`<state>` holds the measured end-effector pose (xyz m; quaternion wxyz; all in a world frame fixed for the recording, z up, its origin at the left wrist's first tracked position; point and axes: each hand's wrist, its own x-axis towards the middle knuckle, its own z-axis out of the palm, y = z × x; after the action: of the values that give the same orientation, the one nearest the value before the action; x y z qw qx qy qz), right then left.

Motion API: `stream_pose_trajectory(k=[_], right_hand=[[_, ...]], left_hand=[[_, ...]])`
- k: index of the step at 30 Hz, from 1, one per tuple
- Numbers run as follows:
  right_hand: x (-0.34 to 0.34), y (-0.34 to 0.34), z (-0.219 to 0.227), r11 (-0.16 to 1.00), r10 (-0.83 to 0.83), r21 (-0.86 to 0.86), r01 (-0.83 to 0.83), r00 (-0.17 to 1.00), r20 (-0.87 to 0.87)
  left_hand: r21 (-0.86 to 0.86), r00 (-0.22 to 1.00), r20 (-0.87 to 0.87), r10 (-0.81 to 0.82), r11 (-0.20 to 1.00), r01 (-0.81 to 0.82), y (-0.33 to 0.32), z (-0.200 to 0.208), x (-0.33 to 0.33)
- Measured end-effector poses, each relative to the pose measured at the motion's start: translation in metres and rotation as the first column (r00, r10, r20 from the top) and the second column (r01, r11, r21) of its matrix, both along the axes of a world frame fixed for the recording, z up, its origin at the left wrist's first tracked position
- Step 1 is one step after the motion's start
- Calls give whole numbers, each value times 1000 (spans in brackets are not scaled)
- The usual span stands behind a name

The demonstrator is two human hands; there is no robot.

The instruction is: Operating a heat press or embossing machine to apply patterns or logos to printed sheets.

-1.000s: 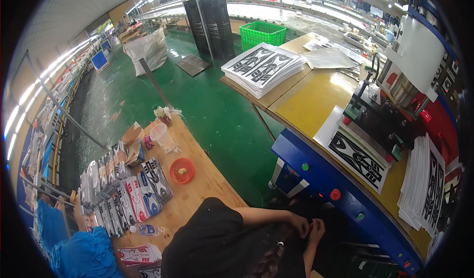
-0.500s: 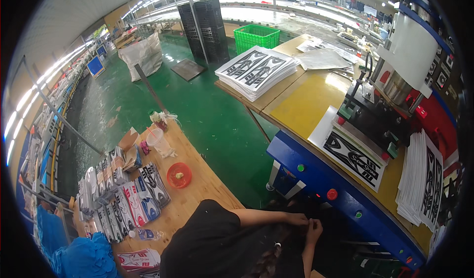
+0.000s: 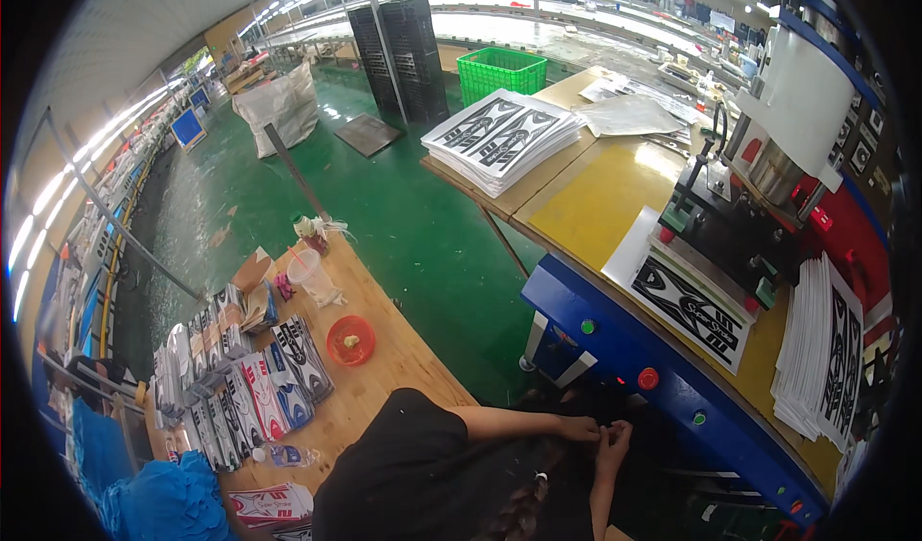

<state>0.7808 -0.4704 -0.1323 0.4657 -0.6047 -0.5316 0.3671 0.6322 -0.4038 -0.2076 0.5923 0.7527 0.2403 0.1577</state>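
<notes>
My left hand [image 3: 579, 429] and my right hand [image 3: 615, 436] are close together in front of my black shirt [image 3: 403, 474], fingertips nearly meeting. The fingers of both are drawn in to a pinch. Anything between them is too small to make out. Just beyond my hands runs the blue front of a press machine [image 3: 576, 301], with a red button [image 3: 648, 379] and green buttons on it. A white sheet with a black printed pattern [image 3: 690, 301] lies partly under the press head [image 3: 735, 229]. Neither hand touches the sheet or the machine.
Printed sheets are stacked at the machine table's far corner [image 3: 504, 138] and its right side [image 3: 816, 349]. Left of me, a wooden table [image 3: 408, 349] bears bundled prints [image 3: 254, 397], a red bowl [image 3: 350, 340], a plastic cup [image 3: 303, 266] and a bottle [image 3: 285, 456]. Blue cloth [image 3: 168, 503] hangs nearby.
The whole view has shifted very slightly. The fingers of my right hand have moved a little; both hands stay together in the same place, and the sheets and press are unchanged.
</notes>
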Motion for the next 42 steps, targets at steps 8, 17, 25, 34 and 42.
stream_pose_trajectory(k=[8, 17, 25, 34, 42], right_hand=[[-4, -3, 12, 999, 42, -28, -41, 998, 42], [-12, -8, 39, 992, 100, -84, -92, 990, 98], [-6, -12, 49, 985, 151, -111, -130, 966, 212], [-3, -1, 60, 941, 244, -297, -162, 932, 268], [-3, 4, 75, 952, 256, -233, -200, 936, 243]], left_hand=[[-52, 1000, 5, 16, 999, -16, -4, -1, -1], [-103, 999, 30, 17, 995, -14, -13, 15, -4], [-139, 998, 63, -23, 990, 32, -13, 39, -4], [-79, 1000, -12, 16, 997, -17, -15, 34, -10], [-127, 997, 16, 72, 989, -70, -20, 17, -22]])
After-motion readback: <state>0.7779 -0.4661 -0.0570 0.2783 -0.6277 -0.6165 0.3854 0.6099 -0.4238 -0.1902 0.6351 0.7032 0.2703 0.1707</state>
